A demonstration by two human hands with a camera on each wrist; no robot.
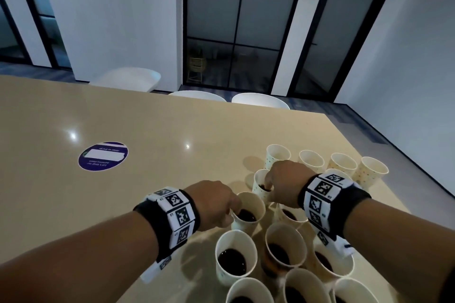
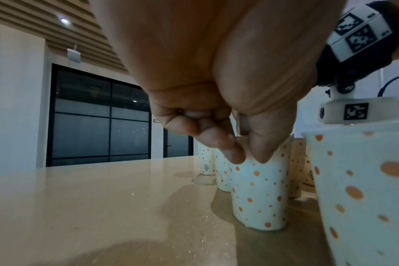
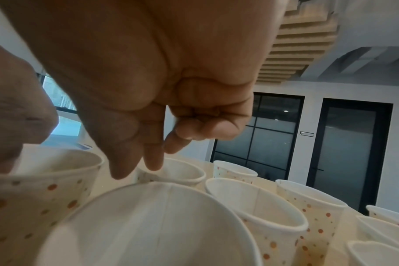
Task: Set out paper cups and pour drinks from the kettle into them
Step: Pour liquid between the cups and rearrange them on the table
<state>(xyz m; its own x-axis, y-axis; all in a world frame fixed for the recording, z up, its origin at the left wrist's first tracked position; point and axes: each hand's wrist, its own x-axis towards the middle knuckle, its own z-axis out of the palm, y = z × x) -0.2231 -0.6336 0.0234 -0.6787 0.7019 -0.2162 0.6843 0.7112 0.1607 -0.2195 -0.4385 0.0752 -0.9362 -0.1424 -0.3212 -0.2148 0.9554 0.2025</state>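
Several white paper cups with orange dots stand bunched at the table's right side. Those nearest me hold a dark drink, such as one. My left hand pinches the near rim of a filled cup; in the left wrist view thumb and forefinger of the left hand clamp that cup, which stands on the table. My right hand pinches the rim of the cup behind it, with a finger inside. In the right wrist view the right hand grips this cup. No kettle is in view.
A back row of cups stands near the table's right edge. A round purple sticker lies on the beige table to the left. White chairs line the far side.
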